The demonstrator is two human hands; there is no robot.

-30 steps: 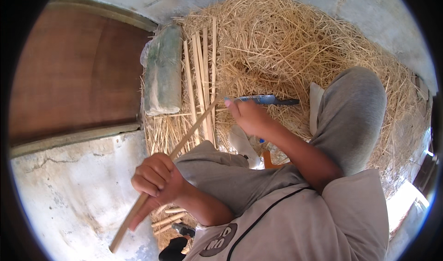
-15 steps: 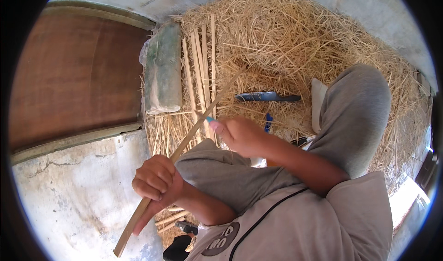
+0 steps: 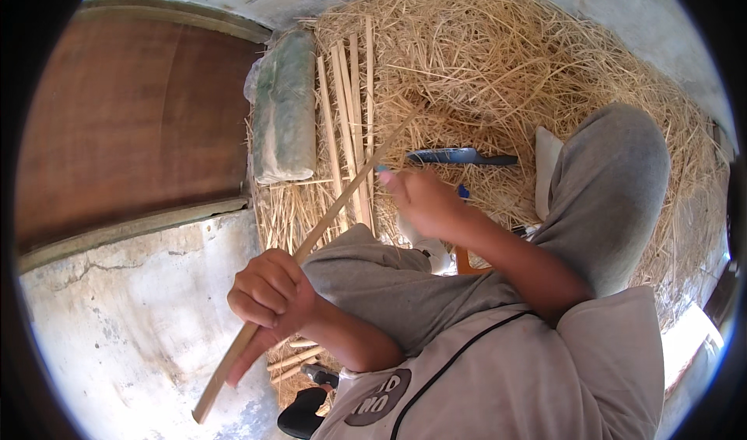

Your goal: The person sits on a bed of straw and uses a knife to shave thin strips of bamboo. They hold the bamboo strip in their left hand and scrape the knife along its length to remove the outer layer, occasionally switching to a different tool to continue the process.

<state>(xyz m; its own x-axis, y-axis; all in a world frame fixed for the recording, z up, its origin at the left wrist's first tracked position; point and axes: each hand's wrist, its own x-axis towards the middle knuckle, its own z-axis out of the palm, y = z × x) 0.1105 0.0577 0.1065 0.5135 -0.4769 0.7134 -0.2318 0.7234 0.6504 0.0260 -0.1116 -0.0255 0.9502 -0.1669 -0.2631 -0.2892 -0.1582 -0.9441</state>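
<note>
A long, thin bamboo strip runs slantwise from the lower left up toward the straw. My left hand is wrapped around its lower part, the lower end sticking out below my fist. My right hand is closed beside the upper part, gripping a small tool whose teal end shows at the thumb, right against the strip. The rest of that tool is hidden by my fingers. Beyond my right hand, a large knife with a dark blade and black handle lies on the straw.
Several pale strips lie side by side left of the straw pile. A greenish wrapped roll rests next to a brown panel. My bent knee is on the right; a whitish wall stands at left.
My right hand has slid a short way up along the strip, away from my left hand. The whole view has shifted slightly. My left hand keeps its hold.
</note>
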